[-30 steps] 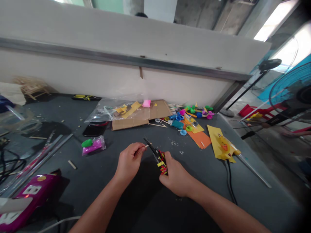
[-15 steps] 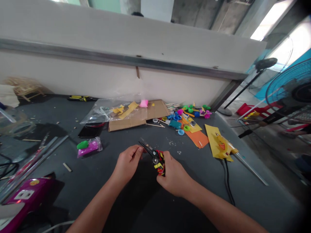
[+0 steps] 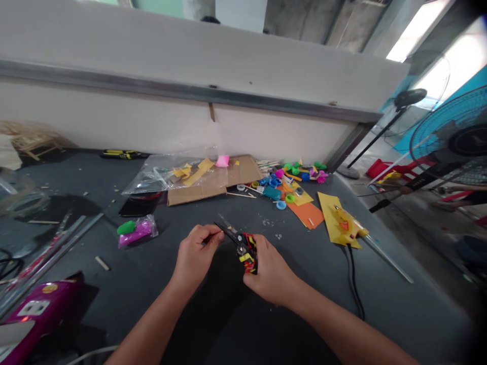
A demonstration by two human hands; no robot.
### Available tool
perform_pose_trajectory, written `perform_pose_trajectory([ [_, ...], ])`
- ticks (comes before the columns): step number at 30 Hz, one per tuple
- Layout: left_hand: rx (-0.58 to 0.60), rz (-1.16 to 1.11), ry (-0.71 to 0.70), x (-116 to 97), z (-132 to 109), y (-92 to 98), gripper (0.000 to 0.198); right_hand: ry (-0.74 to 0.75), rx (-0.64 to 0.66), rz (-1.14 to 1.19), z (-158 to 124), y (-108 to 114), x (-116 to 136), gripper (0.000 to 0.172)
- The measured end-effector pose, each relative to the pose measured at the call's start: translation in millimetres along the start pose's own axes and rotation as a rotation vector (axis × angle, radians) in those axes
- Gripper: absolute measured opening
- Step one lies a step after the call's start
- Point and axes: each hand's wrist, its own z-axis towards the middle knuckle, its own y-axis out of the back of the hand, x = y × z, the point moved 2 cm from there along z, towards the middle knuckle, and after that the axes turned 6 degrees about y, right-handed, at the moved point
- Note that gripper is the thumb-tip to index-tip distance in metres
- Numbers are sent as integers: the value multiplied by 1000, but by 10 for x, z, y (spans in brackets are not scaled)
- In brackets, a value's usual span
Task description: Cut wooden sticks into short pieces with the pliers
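A white partition (image 3: 125, 116) stands behind the dark bench (image 3: 312, 253), and a standing fan (image 3: 466, 144) is off the bench's right side. On the bench, flattened cardboard (image 3: 243, 172) lies at the back, partly under a clear plastic bag. A purple box (image 3: 43, 309) with white panels sits at the near left.

The right hand (image 3: 272, 271) is closed around the red and yellow handles of the snips (image 3: 240, 245). The left hand (image 3: 195, 253) has thumb and forefinger pinched together at the blade tips; whatever lies between them is hidden. A yellow glue gun (image 3: 348, 228) rests on a yellow sheet, far to the right of both hands.

The snips are held above the bench between the two hands, their long axis slanting from the handles, near and right, to the black tips, far and left. The tips point at the left fingertips; how wide the blades stand is too blurred to tell.

A second ago the snips pointed more steeply away from the person; now they lean further left. The pale stick that then showed at the left fingertips can no longer be made out. The right hand's grip is unchanged, and the view has turned slightly, so the small wood offcut (image 3: 102, 263) sits further left.
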Motion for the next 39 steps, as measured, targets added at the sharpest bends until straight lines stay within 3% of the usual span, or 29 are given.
perform_pose_trajectory([
  [11, 23, -46, 7, -6, 1, -8, 18, -39, 76, -56, 22, -10, -8, 40],
  [17, 61, -24, 2, 38, 5, -71, 17, -50, 85, 26, 56, -64, 65, 32],
  [27, 80, -273, 66, 1, 33, -5, 23, -158, 11, 235, 36, 27, -122, 40],
  [39, 133, -218, -25, -68, -19, -14, 24, -22, -6, 22, -23, 31, 47, 52],
])
